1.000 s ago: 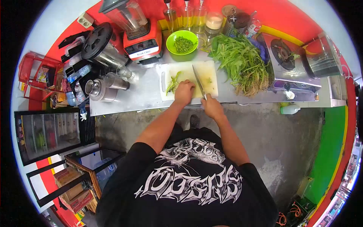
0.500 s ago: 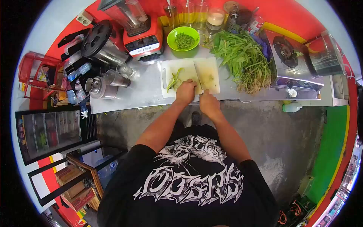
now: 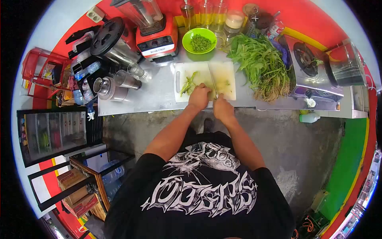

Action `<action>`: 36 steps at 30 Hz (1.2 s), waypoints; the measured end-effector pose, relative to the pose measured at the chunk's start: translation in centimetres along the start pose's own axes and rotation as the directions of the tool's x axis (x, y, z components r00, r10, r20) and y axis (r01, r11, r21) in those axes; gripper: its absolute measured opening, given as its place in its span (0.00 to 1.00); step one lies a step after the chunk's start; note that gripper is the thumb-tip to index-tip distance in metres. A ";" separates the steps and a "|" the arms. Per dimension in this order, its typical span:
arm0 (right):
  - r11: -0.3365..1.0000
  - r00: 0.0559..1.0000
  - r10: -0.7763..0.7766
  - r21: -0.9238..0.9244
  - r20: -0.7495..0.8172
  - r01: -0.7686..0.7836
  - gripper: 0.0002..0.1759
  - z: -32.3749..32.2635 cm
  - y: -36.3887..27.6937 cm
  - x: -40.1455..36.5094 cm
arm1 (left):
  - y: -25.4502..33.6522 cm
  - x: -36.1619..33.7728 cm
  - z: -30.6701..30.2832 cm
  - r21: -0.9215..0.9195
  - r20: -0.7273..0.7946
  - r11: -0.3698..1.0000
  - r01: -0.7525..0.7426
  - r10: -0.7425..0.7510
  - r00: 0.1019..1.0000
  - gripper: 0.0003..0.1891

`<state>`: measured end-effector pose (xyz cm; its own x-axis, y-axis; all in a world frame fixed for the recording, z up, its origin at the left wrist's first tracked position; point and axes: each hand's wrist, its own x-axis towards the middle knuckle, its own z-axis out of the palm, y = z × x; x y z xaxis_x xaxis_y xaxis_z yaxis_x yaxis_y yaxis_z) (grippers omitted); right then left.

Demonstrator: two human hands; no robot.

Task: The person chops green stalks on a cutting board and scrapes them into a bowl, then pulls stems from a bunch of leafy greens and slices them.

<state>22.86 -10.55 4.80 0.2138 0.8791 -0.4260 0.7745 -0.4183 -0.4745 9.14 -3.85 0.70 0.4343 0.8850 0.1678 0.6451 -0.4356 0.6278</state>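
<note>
A white cutting board lies on the metal counter, with a knife across it, blade pointing away from me. My right hand is closed round the knife's handle at the board's near edge. Just left of the blade, my left hand is on the board with its fingers curled. A bit of green shows by its fingertips, but what they hold is mostly hidden. Some green stalks lie left of that hand, and small scraps sit right of the knife. Behind the board stands a green bowl of chopped greens.
A big heap of leafy greens with roots lies right of the board, beside a gas stove. To the left are a red blender and metal shakers. Glass bottles line the back wall.
The view has shifted slightly, so the counter and its things appear a little further right. Both hands stay at the board, the right one still gripping the knife.
</note>
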 end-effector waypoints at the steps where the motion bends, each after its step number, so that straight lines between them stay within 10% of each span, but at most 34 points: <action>1: 0.999 0.999 -0.043 -0.018 0.033 0.044 0.22 -1.1 -0.4 -0.3 | -0.1 0.0 0.0 -0.002 0.001 1.000 0.003 -0.003 1.000 0.11; 36: 0.998 0.986 -0.063 0.012 0.152 0.062 0.22 0.4 0.5 1.6 | 1.0 -0.4 -1.1 0.008 0.063 0.986 0.169 -0.169 0.984 0.10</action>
<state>23.35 -9.50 3.55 0.0719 0.8586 -0.5075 0.7788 -0.3662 -0.5093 8.87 -4.47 2.08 0.3580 0.9337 0.0108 0.7144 -0.2813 0.6407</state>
